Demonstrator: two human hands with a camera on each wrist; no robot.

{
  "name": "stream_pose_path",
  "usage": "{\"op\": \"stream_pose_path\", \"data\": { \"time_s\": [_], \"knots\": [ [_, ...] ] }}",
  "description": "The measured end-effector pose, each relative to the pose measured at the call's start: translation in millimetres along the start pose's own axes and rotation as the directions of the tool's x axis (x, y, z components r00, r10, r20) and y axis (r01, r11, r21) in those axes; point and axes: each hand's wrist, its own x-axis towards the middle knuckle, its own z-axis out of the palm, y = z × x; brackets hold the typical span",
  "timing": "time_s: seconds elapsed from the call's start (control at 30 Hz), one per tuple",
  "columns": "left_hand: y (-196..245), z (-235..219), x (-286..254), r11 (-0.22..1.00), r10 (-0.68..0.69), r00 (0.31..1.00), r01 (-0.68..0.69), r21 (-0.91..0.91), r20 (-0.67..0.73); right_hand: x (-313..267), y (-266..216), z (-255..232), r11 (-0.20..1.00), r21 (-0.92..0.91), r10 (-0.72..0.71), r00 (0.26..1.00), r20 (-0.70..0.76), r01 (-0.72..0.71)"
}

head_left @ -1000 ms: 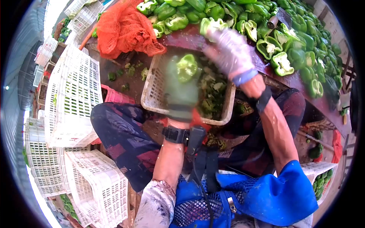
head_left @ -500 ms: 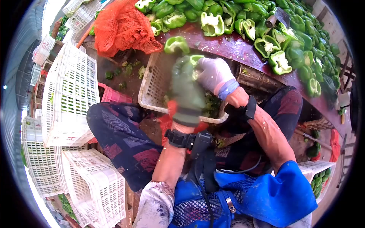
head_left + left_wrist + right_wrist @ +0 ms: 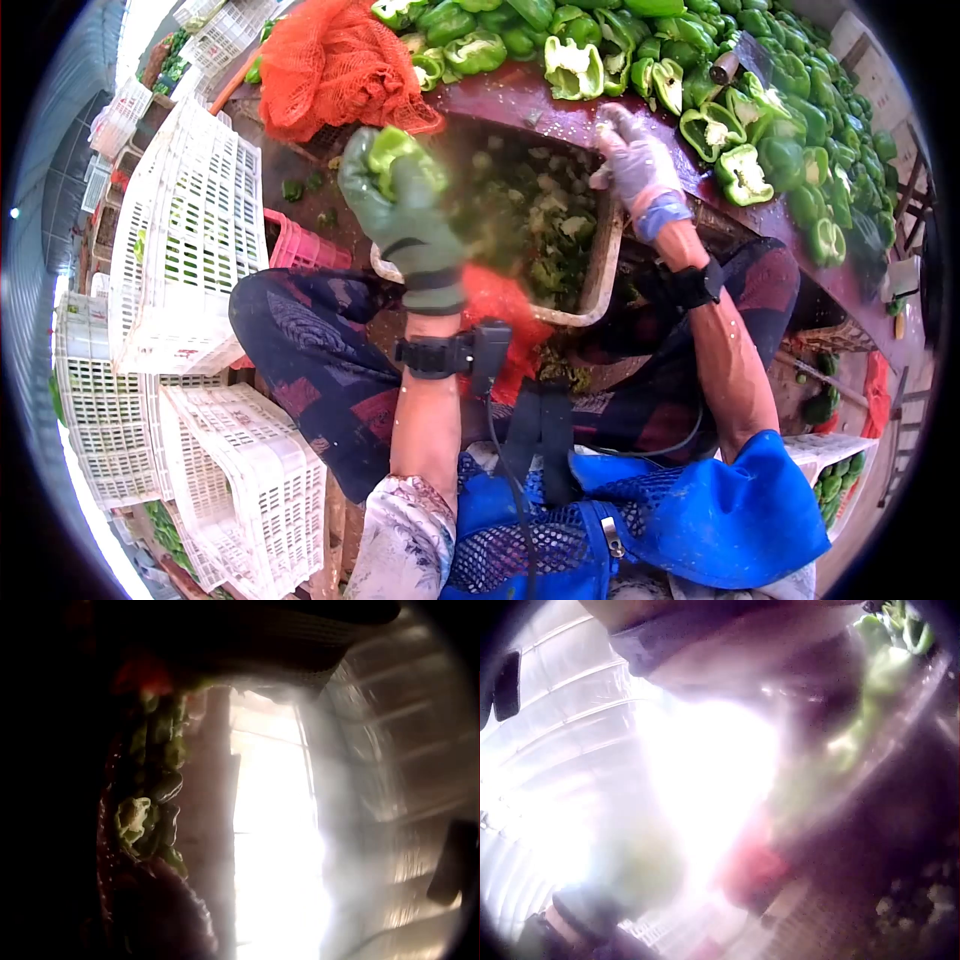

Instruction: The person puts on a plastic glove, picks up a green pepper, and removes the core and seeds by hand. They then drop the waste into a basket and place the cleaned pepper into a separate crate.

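Note:
In the head view, the left hand (image 3: 405, 225), in a green glove, grips a cut green pepper (image 3: 392, 158) over the left side of a basket (image 3: 602, 262). Pale green scraps (image 3: 560, 225) lie in that basket. The right hand (image 3: 640, 172), in a pale glove, is at the near edge of the dark red table (image 3: 500, 98), fingers extended and holding nothing visible. Just beyond its fingertips lies a halved pepper (image 3: 573, 70). Both wrist views are dark or glaring; the right wrist view shows blurred peppers (image 3: 870, 697) along the table edge.
A large heap of green peppers (image 3: 800, 120) covers the table's right side, with a blade's handle (image 3: 724, 68) among them. Red netting (image 3: 335, 75) lies at the back left. White crates (image 3: 185, 240) stand at the left, beside a pink container (image 3: 305, 248).
The hands have parted. My left hand has swung left from over the basket with the pepper; my right hand has moved away from it, up and right to the table edge, its fingers now extended.

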Motion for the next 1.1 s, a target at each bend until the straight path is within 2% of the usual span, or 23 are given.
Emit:
{"op": "stream_pose_path", "data": {
  "time_s": [0.03,0.07,0.1,0.17,0.2,0.23,0.27,0.3,0.37,0.4,0.43,0.47,0.53,0.63,0.67,0.73,0.83,0.9,0.93,0.97,1.0,1.07,1.1],
  "knots": [
    [3,8,-4,0.976,0.152,0.980,-0.169,0.135,0.125,5,20,18,0.964,-0.215,-0.140,0.986,0.087,0.156],
    [6,17,-7,0.908,0.298,0.922,-0.354,0.226,0.245,7,42,30,0.772,-0.446,-0.416,0.891,0.183,0.453],
    [9,19,-9,0.859,0.331,0.871,-0.437,0.267,0.363,10,61,35,0.566,-0.556,-0.571,0.776,0.269,0.609],
    [13,21,-10,0.735,0.353,0.727,-0.605,0.307,0.588,19,83,34,0.412,-0.614,-0.668,0.682,0.299,0.673],
    [7,16,-3,0.719,0.364,0.737,-0.611,0.330,0.570,13,46,23,0.728,-0.517,-0.420,0.889,0.182,0.449],
    [0,10,4,0.704,0.374,0.745,-0.616,0.354,0.552,7,6,12,0.954,-0.291,-0.074,0.997,0.020,0.077],
    [-6,5,11,0.688,0.385,0.754,-0.619,0.378,0.533,1,-34,1,0.968,-0.055,0.237,0.964,-0.124,-0.245],
    [-4,5,12,0.571,0.450,0.667,-0.726,0.383,0.594,7,-26,16,0.821,-0.517,-0.352,0.927,-0.128,0.241],
    [4,15,20,0.341,0.449,0.415,-0.898,0.277,0.792,-1,-25,50,0.744,-0.432,-0.576,0.817,-0.032,0.509],
    [10,20,24,0.234,0.431,0.273,-0.954,0.185,0.860,-11,-45,46,0.766,-0.514,-0.413,0.908,0.067,0.386],
    [21,13,35,0.125,0.382,0.143,-0.987,0.102,0.913,-10,-47,46,0.843,-0.395,-0.351,0.930,0.111,0.365],
    [39,-3,55,0.064,0.341,0.103,-0.994,0.086,0.934,-9,-47,47,0.906,-0.273,-0.289,0.944,0.162,0.324],
    [83,-50,107,-0.004,0.260,0.212,-0.975,0.220,0.942,1,-41,46,0.806,-0.418,-0.284,0.893,0.349,0.420],
    [159,-154,212,-0.130,0.217,0.600,-0.764,0.632,0.770,29,-10,57,0.751,-0.472,-0.095,0.783,0.615,0.461],
    [183,-191,248,-0.191,0.210,0.685,-0.671,0.716,0.698,38,-6,62,0.708,-0.509,0.042,0.691,0.722,0.489],
    [223,-251,306,-0.288,0.168,0.785,-0.539,0.792,0.596,62,46,81,0.670,-0.499,0.143,0.565,0.813,0.549],
    [242,-266,296,-0.209,0.117,0.841,-0.500,0.841,0.529,88,99,130,0.563,-0.538,0.162,0.554,0.816,0.628],
    [219,-221,234,-0.083,0.100,0.866,-0.483,0.872,0.489,91,115,166,0.612,-0.522,0.107,0.592,0.799,0.593],
    [196,-198,211,0.051,0.076,0.893,-0.447,0.893,0.443,90,115,186,0.620,-0.513,0.078,0.603,0.794,0.594],
    [174,-175,187,0.181,0.052,0.917,-0.398,0.899,0.395,94,137,224,0.566,-0.618,0.246,0.604,0.758,0.546],
    [139,-149,165,0.250,0.078,0.923,-0.383,0.889,0.376,89,125,229,0.641,-0.572,0.200,0.607,0.769,0.512],
    [82,-131,140,0.427,0.050,0.927,-0.357,0.831,0.373,83,146,275,0.642,-0.606,0.128,0.714,0.688,0.470],
    [69,-121,133,0.435,-0.067,0.930,-0.298,0.849,0.361,78,161,294,0.638,-0.613,0.119,0.726,0.678,0.467]
  ]
}}
